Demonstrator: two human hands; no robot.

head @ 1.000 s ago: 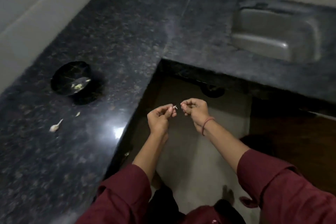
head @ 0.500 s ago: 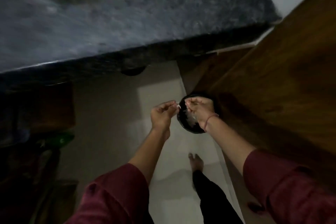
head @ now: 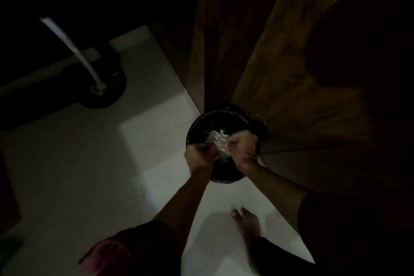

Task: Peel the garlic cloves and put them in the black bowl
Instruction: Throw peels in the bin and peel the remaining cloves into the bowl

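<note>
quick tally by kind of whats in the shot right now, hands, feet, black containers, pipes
hands: 2 (left hand, right hand)
bare foot: 1
round black container with pale scraps inside: 1
pale pipe: 1
total: 5

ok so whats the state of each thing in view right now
left hand, fingers curled, over the container; too dark to tell if it holds anything
right hand, fingers curled, over the container; same doubt
black container, upright on the floor, open top
pale shreds, heaped inside the container
bare foot, flat on the floor
</note>
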